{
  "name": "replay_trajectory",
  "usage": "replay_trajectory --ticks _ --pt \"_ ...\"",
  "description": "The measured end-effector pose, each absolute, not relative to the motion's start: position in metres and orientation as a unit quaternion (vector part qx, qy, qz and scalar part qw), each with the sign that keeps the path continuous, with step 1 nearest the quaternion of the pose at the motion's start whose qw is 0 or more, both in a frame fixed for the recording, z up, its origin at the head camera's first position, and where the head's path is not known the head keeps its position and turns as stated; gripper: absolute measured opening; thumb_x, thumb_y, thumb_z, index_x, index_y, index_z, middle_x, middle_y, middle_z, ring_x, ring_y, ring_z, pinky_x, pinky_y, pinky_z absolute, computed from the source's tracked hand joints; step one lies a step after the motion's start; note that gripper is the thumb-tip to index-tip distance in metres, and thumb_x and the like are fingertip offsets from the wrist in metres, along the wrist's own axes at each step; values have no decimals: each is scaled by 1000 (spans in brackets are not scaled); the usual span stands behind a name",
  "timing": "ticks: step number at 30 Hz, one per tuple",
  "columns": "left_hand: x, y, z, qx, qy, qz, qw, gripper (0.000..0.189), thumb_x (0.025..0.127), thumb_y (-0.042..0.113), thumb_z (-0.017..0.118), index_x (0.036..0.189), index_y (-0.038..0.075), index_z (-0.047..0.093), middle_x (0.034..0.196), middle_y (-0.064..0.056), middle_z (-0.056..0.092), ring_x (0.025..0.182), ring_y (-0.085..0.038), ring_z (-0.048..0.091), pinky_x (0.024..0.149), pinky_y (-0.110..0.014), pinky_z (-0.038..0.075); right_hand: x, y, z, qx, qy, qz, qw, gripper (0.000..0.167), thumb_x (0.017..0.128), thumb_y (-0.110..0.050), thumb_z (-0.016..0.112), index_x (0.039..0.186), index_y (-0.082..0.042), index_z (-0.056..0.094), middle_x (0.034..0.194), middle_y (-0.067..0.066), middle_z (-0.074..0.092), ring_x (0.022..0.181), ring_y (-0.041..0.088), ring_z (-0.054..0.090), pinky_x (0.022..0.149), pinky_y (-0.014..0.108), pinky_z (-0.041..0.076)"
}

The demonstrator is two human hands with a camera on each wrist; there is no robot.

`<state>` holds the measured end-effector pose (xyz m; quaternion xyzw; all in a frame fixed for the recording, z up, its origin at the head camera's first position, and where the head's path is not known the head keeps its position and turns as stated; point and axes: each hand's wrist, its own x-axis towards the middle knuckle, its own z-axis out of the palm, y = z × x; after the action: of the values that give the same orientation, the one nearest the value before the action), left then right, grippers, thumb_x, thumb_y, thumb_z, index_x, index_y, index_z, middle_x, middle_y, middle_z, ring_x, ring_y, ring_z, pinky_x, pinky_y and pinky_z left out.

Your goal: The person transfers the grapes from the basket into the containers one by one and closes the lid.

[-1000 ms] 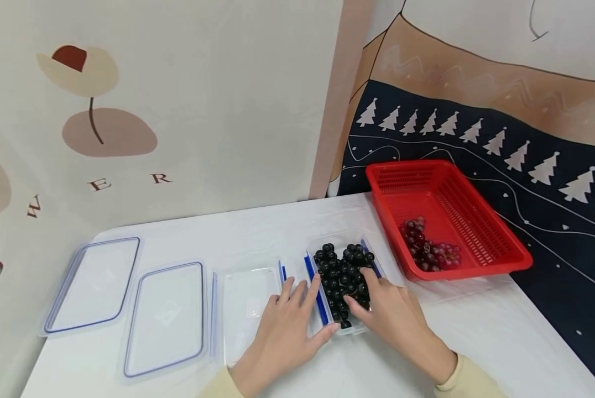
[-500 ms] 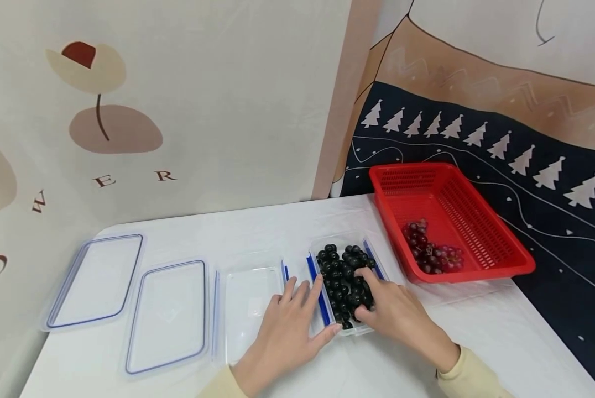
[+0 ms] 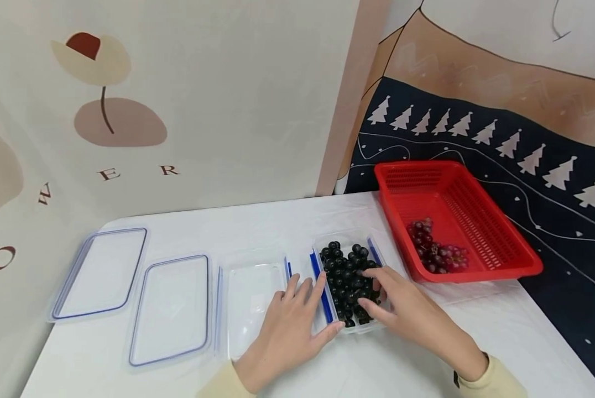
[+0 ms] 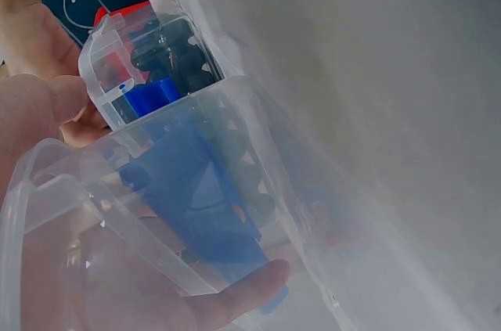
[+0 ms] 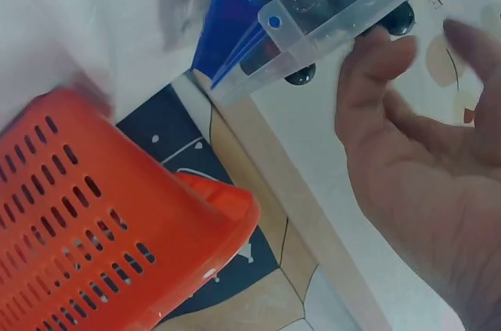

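Dark grapes fill a clear plastic container with blue side flaps, seen in the head view. My left hand lies spread along the container's left side, thumb at its near corner; in the left wrist view its fingers show through clear plastic. Over the right part of the grapes is my right hand, thumb and index finger apart, fingertips right at the grapes. The right wrist view shows this hand beside the container's rim, with a grape at its fingertips.
An empty clear container stands left of the left hand. Two clear lids with blue seals, a nearer lid and a farther lid, lie at the left. A red basket holding reddish grapes stands at the back right.
My right hand has shifted on the grapes; its thumb and index finger curled in around them, then spread apart and lifted slightly. The left hand stays at the container's side.
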<state>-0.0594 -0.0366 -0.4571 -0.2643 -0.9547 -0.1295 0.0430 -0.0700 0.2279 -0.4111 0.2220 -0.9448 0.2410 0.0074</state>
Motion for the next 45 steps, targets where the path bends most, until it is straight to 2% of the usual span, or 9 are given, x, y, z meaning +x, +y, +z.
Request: replay_trajectory --ticks 4,13,16,21,24,28,31,40,45 --pt "-60 -37 -456 -265 -954 -132 44 94 105 76 46 171 10 36 152 -20 61 146 -48 48 100 -61 52 -72 230 -418 279 -921 264 64 23 92 -8 89 108 -14 74 97 -8 68 79 6 65 67 25 58" --pt "-61 -36 -458 -267 -953 -135 37 94 106 77 42 172 11 34 153 -19 60 147 -48 47 101 -61 52 -74 237 -417 275 -937 213 48 36 77 10 83 94 -16 65 91 -6 55 63 1 44 54 22 45" --pt "-60 -36 -458 -267 -953 -134 39 94 106 78 41 172 11 35 152 -20 60 147 -48 47 101 -61 52 -75 236 -414 283 -939 191 32 32 82 4 84 98 -15 64 93 -4 56 60 1 43 53 23 45" --pt "-60 -35 -457 -268 -954 -131 36 94 106 77 42 172 11 34 153 -19 60 147 -48 47 101 -62 51 -77 240 -413 281 -929 240 -7 12 101 -10 79 103 -19 72 95 -12 60 75 0 56 64 25 54" --pt "-60 -36 -457 -267 -955 -126 39 94 106 77 44 172 11 34 152 -19 61 147 -48 47 101 -61 52 -79 242 -418 276 -916 289 21 15 99 -9 83 110 -16 76 96 -12 64 80 2 60 69 27 57" --pt "-60 -36 -458 -268 -955 -123 43 94 106 78 42 172 11 36 151 -19 62 146 -48 48 100 -61 53 -78 238 -430 286 -905 308 65 44 88 -9 93 128 -7 73 104 -4 65 78 7 62 65 25 57" --pt "-60 -36 -458 -268 -955 -122 43 94 106 78 41 172 11 35 151 -19 61 147 -48 48 100 -61 53 -76 233 -434 297 -913 267 79 52 87 -13 95 134 -9 73 113 0 64 82 9 62 67 25 57" --pt "-60 -36 -458 -267 -955 -124 34 94 106 78 42 173 12 33 153 -19 60 148 -48 46 101 -61 52 -75 235 -421 276 -927 254 -21 37 101 -24 83 137 -21 77 124 -1 63 99 12 62 78 33 58" --pt "-60 -35 -459 -265 -956 -124 30 94 106 78 42 173 13 33 153 -19 60 148 -48 46 101 -62 51 -80 229 -423 268 -934 234 5 29 98 -13 84 126 -21 79 114 -5 63 99 15 61 78 35 57"
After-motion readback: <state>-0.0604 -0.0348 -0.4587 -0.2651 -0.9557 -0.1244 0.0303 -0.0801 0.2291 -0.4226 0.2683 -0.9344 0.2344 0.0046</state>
